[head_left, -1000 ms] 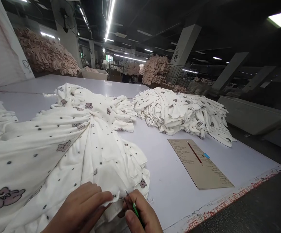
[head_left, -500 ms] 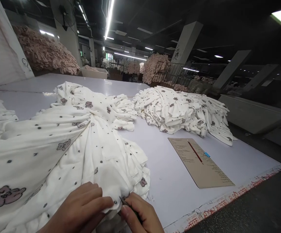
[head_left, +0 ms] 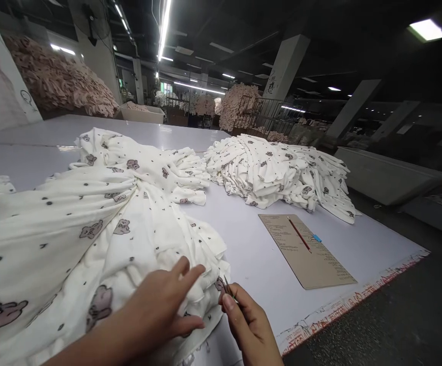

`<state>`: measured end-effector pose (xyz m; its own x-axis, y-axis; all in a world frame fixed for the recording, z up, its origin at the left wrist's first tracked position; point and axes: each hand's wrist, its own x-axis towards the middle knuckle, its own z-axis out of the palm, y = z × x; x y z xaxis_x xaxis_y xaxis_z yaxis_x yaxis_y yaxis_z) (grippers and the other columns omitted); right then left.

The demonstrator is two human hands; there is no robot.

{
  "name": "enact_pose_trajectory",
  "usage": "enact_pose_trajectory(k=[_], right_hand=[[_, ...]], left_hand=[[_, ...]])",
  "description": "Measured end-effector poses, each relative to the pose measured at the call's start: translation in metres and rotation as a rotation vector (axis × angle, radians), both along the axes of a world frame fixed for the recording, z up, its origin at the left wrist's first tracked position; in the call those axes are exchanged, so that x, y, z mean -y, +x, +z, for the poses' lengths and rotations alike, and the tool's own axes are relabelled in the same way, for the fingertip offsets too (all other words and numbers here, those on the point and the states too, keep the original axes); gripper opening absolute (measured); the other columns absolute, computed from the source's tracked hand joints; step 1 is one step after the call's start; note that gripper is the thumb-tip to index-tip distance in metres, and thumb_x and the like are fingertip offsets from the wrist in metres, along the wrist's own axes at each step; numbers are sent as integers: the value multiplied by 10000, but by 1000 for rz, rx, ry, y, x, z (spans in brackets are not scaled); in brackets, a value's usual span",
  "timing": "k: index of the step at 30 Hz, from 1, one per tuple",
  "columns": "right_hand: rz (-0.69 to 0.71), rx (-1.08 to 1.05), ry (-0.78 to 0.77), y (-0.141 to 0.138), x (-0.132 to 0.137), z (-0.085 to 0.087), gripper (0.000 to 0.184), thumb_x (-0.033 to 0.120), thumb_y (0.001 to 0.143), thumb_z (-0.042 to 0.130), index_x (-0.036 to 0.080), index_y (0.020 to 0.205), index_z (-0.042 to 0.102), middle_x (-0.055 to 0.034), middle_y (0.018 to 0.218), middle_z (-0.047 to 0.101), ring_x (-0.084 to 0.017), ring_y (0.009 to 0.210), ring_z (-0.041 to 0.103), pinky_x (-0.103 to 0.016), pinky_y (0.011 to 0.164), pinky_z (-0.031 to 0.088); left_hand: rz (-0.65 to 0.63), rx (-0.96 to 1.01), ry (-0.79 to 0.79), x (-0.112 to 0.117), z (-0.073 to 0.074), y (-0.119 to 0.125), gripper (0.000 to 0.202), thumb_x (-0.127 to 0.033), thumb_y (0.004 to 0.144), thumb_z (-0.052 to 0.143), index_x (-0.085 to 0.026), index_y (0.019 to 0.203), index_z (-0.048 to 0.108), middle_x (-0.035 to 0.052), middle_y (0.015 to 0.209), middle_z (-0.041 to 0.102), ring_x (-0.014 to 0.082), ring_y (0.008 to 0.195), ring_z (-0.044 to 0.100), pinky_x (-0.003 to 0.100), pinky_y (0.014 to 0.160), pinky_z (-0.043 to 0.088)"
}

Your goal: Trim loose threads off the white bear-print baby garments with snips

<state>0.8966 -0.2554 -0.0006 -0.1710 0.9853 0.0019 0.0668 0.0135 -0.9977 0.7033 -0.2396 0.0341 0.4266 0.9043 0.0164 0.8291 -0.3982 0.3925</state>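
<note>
White bear-print cloth (head_left: 102, 239) at lower left now lies flat under the spread, open left hand (head_left: 159, 310), no longer pinched, while the right hand (head_left: 249, 325) has lifted its gripped pencil (head_left: 228, 290) clear.

One head-worn view — looking forward and down, close over the table (head_left: 266, 284) edge, the hall far behind.

2 hands show at the near edge: 1 left hand (head_left: 159, 310) and 1 right hand (head_left: 249, 328). The right one holds 1 thin tool (head_left: 228, 288). 2 big heaps of white printed fabric lie on 1 table (head_left: 266, 274): 1 near left (head_left: 91, 229), 1 far right (head_left: 282, 173). 1 brown card (head_left: 306, 251) lies at right, with 1 red pencil (head_left: 299, 235) on it.
</note>
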Motion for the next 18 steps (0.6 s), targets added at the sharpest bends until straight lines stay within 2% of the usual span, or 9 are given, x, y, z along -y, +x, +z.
enact_pose_trajectory(k=[2, 4, 6, 8, 11, 13, 15, 16, 18], right_hand=[[-16, 18, 25, -2, 0, -8, 379, 558, 875, 487, 209, 728, 480, 11, 715, 434, -158, 686, 422, -253, 638, 372], [-35, 8, 29, -3, -1, -15, 380, 559, 873, 487, 216, 715, 446, 9, 726, 440, -166, 705, 457, -260, 660, 394], [-35, -5, 30, -3, -1, -18, 386, 562, 878, 476, 215, 711, 454, 15, 718, 416, -166, 709, 459, -254, 660, 396], [-18, -19, 39, -7, -1, -21, 412, 576, 884, 457, 205, 708, 490, 21, 698, 390, -154, 680, 430, -242, 637, 381], [42, -182, -23, -25, 2, -27, 423, 624, 843, 494, 207, 772, 519, 36, 648, 423, -131, 595, 439, -220, 570, 372], [38, -319, -52, -44, 4, -31, 438, 619, 724, 647, 225, 854, 507, 39, 695, 484, -114, 571, 476, -208, 564, 409], [-11, -338, -7, -61, 4, -33, 524, 539, 606, 771, 239, 943, 505, 25, 788, 533, -121, 614, 515, -214, 594, 458], [-45, -300, 39, -68, 3, -33, 528, 494, 597, 786, 238, 971, 514, 14, 828, 546, -132, 653, 528, -220, 616, 475], [-64, -206, 106, -76, -2, -31, 388, 443, 693, 720, 226, 964, 548, 7, 808, 562, -148, 684, 542, -223, 611, 488]], left_hand=[[-12, -73, 2, -12, -15, 20, 337, -150, 731, 645, -158, 1068, 635, 183, 1151, 616, 327, 774, 676, 450, 698, 513], [-8, -36, 11, -16, -16, 20, 187, -76, 755, 535, -144, 885, 651, 142, 1018, 645, 278, 733, 670, 403, 685, 509], [-10, 43, 29, -12, -3, 6, 174, -147, 844, 445, -176, 846, 617, 69, 925, 619, 208, 754, 649, 311, 697, 500], [22, 200, 62, -3, 18, -12, 233, -262, 911, 390, -208, 845, 607, 29, 918, 577, 161, 801, 616, 230, 720, 472], [128, 447, 126, 13, 40, -26, 267, -354, 908, 442, -244, 790, 655, 4, 888, 560, 145, 802, 584, 183, 713, 432], [177, 528, 148, 19, 43, -26, 232, -346, 890, 485, -273, 810, 690, -12, 857, 568, 130, 741, 578, 173, 673, 419], [196, 573, 168, 23, 40, -23, 214, -323, 885, 493, -286, 839, 698, -14, 894, 580, 127, 742, 584, 174, 671, 416], [219, 600, 191, 23, 39, -22, 204, -324, 883, 494, -284, 848, 691, -12, 937, 584, 135, 780, 591, 177, 690, 418], [302, 648, 207, 24, 39, -25, 218, -374, 890, 481, -267, 822, 659, -10, 917, 597, 151, 792, 590, 187, 695, 422]])
